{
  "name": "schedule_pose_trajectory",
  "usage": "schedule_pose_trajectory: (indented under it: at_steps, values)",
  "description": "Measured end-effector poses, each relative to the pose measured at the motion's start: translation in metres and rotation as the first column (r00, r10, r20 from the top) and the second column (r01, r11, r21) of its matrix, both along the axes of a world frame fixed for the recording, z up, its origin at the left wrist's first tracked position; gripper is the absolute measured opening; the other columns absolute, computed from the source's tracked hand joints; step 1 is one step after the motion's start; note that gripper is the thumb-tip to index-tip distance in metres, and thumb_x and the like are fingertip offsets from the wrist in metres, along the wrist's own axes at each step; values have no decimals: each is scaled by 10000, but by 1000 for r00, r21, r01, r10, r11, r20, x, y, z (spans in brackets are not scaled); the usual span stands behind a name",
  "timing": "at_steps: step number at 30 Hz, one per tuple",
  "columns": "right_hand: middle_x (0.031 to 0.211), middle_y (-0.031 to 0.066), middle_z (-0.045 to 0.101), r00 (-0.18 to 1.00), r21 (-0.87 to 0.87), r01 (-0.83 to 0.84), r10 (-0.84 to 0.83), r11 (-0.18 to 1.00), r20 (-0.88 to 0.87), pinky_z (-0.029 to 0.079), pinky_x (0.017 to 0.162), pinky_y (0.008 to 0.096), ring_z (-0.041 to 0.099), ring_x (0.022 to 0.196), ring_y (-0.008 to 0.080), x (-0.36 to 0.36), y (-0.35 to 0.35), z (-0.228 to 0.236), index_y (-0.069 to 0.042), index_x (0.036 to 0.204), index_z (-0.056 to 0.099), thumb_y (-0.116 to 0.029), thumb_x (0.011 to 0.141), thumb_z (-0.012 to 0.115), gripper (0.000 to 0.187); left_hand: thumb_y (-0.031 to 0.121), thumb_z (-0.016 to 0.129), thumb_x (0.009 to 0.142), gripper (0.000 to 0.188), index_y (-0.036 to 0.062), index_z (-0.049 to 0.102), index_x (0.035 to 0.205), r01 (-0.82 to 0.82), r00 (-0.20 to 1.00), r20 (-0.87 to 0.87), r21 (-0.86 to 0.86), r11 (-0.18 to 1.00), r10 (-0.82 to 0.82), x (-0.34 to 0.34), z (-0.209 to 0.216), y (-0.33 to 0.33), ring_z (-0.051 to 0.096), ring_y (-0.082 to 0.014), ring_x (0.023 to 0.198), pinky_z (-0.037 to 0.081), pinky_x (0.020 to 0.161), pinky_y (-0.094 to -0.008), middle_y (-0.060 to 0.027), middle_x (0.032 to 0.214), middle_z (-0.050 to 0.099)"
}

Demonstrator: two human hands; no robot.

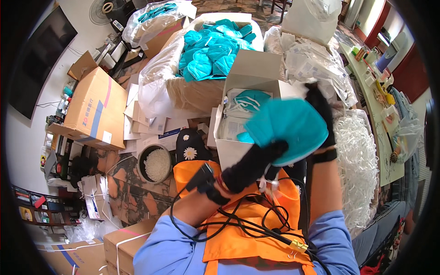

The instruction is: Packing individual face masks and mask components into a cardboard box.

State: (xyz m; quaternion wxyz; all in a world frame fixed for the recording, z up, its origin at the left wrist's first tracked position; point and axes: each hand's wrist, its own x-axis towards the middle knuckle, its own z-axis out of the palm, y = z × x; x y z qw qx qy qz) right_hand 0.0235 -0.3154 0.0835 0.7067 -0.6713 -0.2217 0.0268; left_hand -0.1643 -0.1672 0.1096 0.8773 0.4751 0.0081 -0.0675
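Your black-gloved left hand (251, 165) is clamped on the lower-left edge of a teal mask (289, 126); your right hand (322, 110) lies along the mask's right side (blurred and partly hidden, so its grip cannot be told). Just beyond them, an open white box (232, 152) holds more masks. Farther ahead, a plastic-lined carton (196, 94) overflows with teal ones.
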Motion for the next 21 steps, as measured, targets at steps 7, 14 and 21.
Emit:
schedule_pose_trajectory:
  at_steps: [7,14,21]
  values:
    - [1199,91,595,512,632,-368,716,681,-474,452,983,346,572,1085,208,-89,39,-29,-41,1270,503,-213,954,535,362,512,499,925,484,36,540,845,497,856,489,-868,5,-168,29,-25,-14,432,-156,353,378,345,-270,-28,558,496]
    - [996,55,635,565,615,-105,556,782,-610,511,811,295,622,847,156,-92,41,30,-40,1151,558,-175,872,618,316,401,524,957,491,11,477,1251,127,991,15,-446,886,-135,15,-28,20,612,-210,947,549,794,-375,-105,1042,615]
    - [942,67,655,812,324,-126,285,938,-509,510,758,278,642,823,158,-87,44,53,-11,1112,579,-163,854,628,303,270,609,935,368,16,566,1196,-292,939,255,225,930,233,16,5,68,567,-104,1005,460,856,-261,-56,1136,612]
